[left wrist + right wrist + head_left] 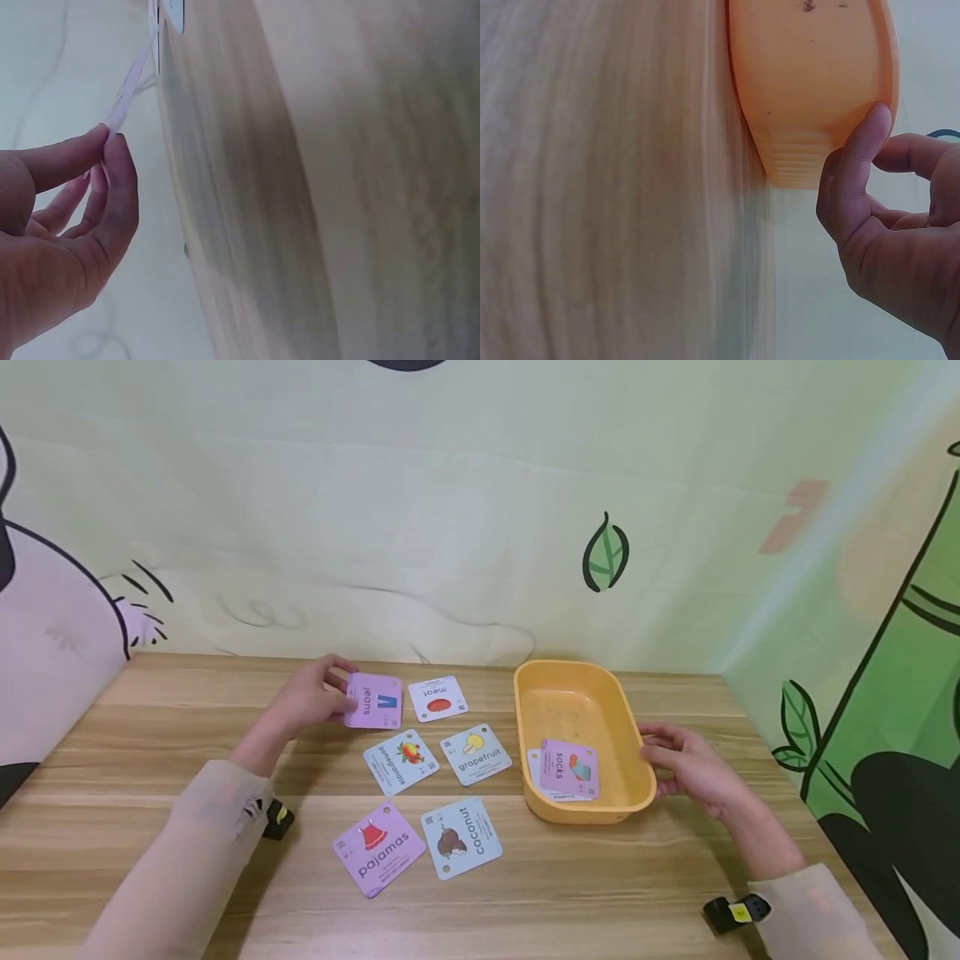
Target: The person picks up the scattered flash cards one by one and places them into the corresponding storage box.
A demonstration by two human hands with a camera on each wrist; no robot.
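My left hand pinches a purple "jeans" card by its left edge at the back of the wooden table. The left wrist view shows that card edge-on, lifted off the table, between thumb and forefinger of the left hand. My right hand lies beside the right wall of a yellow tray. In the right wrist view the right hand has its thumb tip against the tray, the other fingers loosely curled and off it. A purple "socks" card lies in the tray on a white card.
Five cards lie flat between my hands: meat, pomegranate, grapefruit, pajamas and coconut. A painted wall runs close behind the table and along its right side.
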